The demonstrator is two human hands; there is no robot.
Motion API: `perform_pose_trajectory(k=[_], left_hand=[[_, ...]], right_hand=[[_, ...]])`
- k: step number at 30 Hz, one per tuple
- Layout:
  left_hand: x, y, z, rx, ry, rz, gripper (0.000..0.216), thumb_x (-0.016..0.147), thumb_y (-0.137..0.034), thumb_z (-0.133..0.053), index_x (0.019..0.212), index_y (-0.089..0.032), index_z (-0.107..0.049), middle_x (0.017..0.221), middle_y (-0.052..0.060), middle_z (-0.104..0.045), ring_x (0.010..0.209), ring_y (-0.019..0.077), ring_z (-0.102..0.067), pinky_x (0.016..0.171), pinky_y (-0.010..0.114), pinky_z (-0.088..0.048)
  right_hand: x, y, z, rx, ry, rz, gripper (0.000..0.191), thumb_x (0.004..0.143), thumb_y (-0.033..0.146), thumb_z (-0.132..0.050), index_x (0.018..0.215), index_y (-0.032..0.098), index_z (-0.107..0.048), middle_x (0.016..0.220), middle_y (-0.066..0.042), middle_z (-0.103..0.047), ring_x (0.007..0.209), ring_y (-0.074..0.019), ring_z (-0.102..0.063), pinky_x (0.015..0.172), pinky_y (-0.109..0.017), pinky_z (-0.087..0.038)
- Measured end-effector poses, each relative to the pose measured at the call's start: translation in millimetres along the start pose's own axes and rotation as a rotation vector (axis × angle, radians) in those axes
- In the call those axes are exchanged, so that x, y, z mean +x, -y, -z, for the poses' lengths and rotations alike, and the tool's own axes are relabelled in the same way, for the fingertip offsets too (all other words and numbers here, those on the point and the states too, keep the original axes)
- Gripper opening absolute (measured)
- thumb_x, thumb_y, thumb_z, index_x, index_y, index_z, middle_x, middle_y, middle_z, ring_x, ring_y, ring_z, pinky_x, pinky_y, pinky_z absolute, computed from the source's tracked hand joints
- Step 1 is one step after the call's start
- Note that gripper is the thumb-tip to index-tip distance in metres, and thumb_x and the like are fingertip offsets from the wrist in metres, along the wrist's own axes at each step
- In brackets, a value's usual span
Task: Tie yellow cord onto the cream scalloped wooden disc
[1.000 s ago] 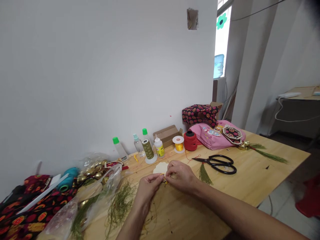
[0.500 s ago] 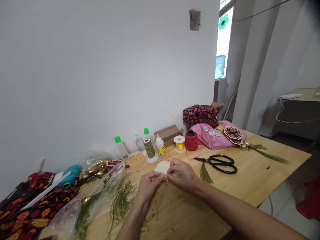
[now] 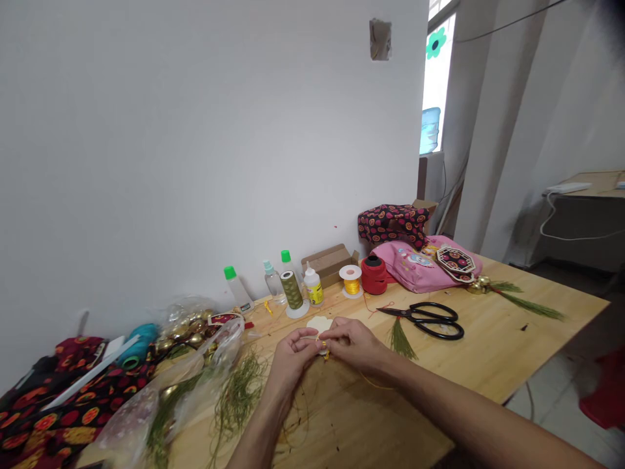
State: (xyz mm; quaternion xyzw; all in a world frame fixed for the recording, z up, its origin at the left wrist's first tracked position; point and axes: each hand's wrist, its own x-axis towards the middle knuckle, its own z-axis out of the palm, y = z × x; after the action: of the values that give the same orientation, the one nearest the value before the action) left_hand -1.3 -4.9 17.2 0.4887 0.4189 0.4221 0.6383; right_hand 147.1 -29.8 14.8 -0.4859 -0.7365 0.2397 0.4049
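Between my fingertips is a yellow cord (image 3: pixel 325 355), pinched by my left hand (image 3: pixel 295 355) and my right hand (image 3: pixel 352 344), which almost touch. A loose length of the cord trails under my right wrist. Just behind the fingers shows a cream scalloped piece (image 3: pixel 319 323), partly hidden by my hands; I cannot tell whether the cord is joined to it. Right of my hands lie black-handled scissors (image 3: pixel 424 319) and a small green tassel (image 3: pixel 401 339). A spool of yellow cord (image 3: pixel 351 284) stands farther back.
At the back stand a glue bottle (image 3: pixel 313 286), an olive thread cone (image 3: pixel 291 290) and a red thread spool (image 3: pixel 374 276). Loose green threads (image 3: pixel 239 394) and a plastic bag with gold bells (image 3: pixel 190 332) lie left. A pink bag (image 3: pixel 405 270) lies back right.
Both hands stay close together. The fingers have shifted slightly on the cord, the cream piece is covered differently, and a loop of yellow cord now shows below my right wrist.
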Motion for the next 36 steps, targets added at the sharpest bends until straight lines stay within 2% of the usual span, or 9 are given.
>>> perform_pose_trajectory(k=[4, 10, 13, 18, 21, 25, 29, 33, 36], left_hand=[[-2, 1, -4, 0.079, 0.067, -0.048, 0.036, 0.051, -0.022, -0.07, 0.08, -0.014, -0.049, 0.053, 0.0, -0.064, 0.047, 0.0098, -0.055, 0.048, 0.018, -0.039], [-4, 1, -6, 0.135, 0.03, -0.102, 0.036, 0.053, -0.023, -0.068, 0.081, -0.015, -0.047, 0.057, 0.002, -0.066, 0.05, 0.0109, -0.056, 0.05, 0.019, -0.04], [-2, 2, -3, 0.138, 0.026, -0.112, 0.035, 0.054, -0.023, -0.067, 0.081, -0.015, -0.048, 0.058, 0.003, -0.066, 0.05, 0.0111, -0.057, 0.05, 0.019, -0.04], [-2, 1, -6, 0.176, 0.029, -0.11, 0.035, 0.053, -0.023, -0.068, 0.08, -0.014, -0.048, 0.055, 0.002, -0.064, 0.048, 0.0105, -0.055, 0.047, 0.018, -0.039], [-3, 0, -7, 0.163, 0.046, -0.103, 0.035, 0.053, -0.024, -0.068, 0.08, -0.014, -0.049, 0.055, 0.002, -0.064, 0.047, 0.0105, -0.055, 0.046, 0.018, -0.038], [-4, 1, -6, 0.148, 0.078, -0.093, 0.033, 0.053, -0.024, -0.068, 0.079, -0.014, -0.049, 0.057, 0.002, -0.064, 0.048, 0.0107, -0.055, 0.047, 0.019, -0.039], [-4, 3, -6, 0.121, 0.095, -0.09, 0.032, 0.052, -0.023, -0.069, 0.076, -0.014, -0.049, 0.056, 0.002, -0.064, 0.049, 0.0108, -0.056, 0.048, 0.019, -0.039], [-5, 2, -8, 0.138, 0.092, -0.1, 0.03, 0.051, -0.023, -0.069, 0.074, -0.013, -0.052, 0.055, 0.002, -0.064, 0.049, 0.0114, -0.056, 0.049, 0.02, -0.039], [-5, 2, -7, 0.169, 0.072, -0.094, 0.03, 0.051, -0.024, -0.069, 0.075, -0.012, -0.055, 0.056, 0.004, -0.065, 0.05, 0.0121, -0.057, 0.05, 0.021, -0.04]], right_hand=[[3, -5, 0, 0.183, 0.057, -0.06, 0.023, 0.069, 0.033, -0.051, 0.076, 0.017, -0.066, 0.063, 0.0, -0.051, 0.058, -0.0089, -0.045, 0.048, -0.017, -0.032], [5, -11, 7, 0.049, 0.044, -0.066, 0.026, 0.064, 0.04, -0.056, 0.072, 0.019, -0.067, 0.062, -0.001, -0.053, 0.057, -0.0099, -0.045, 0.048, -0.019, -0.029], [6, -12, 7, 0.067, 0.058, -0.112, 0.026, 0.061, 0.04, -0.058, 0.066, 0.016, -0.067, 0.06, -0.001, -0.054, 0.054, -0.0091, -0.044, 0.045, -0.019, -0.028], [7, -12, 3, 0.384, 0.066, -0.31, 0.025, 0.052, 0.035, -0.064, 0.057, 0.011, -0.062, 0.051, 0.001, -0.052, 0.046, -0.0058, -0.038, 0.042, -0.017, -0.026], [6, -8, 7, 0.596, 0.132, -0.371, 0.018, 0.054, 0.028, -0.062, 0.056, 0.011, -0.06, 0.046, 0.004, -0.048, 0.043, -0.004, -0.034, 0.041, -0.017, -0.023], [3, -2, 12, 0.716, 0.153, -0.443, 0.009, 0.057, 0.02, -0.057, 0.056, 0.012, -0.058, 0.039, 0.008, -0.039, 0.037, -0.0024, -0.025, 0.038, -0.017, -0.016], [3, -4, 12, 0.748, 0.142, -0.441, 0.006, 0.057, 0.018, -0.054, 0.058, 0.012, -0.056, 0.041, 0.008, -0.037, 0.037, -0.0025, -0.02, 0.037, -0.019, -0.009], [5, -3, 19, 0.914, 0.301, -0.442, 0.013, 0.06, 0.021, -0.055, 0.053, 0.013, -0.048, 0.044, 0.009, -0.024, 0.04, -0.0033, -0.012, 0.038, -0.018, -0.007], [2, 3, 41, 0.994, 0.358, -0.355, 0.017, 0.058, 0.024, -0.057, 0.051, 0.013, -0.047, 0.05, 0.007, -0.029, 0.041, -0.003, -0.015, 0.038, -0.017, -0.01]])
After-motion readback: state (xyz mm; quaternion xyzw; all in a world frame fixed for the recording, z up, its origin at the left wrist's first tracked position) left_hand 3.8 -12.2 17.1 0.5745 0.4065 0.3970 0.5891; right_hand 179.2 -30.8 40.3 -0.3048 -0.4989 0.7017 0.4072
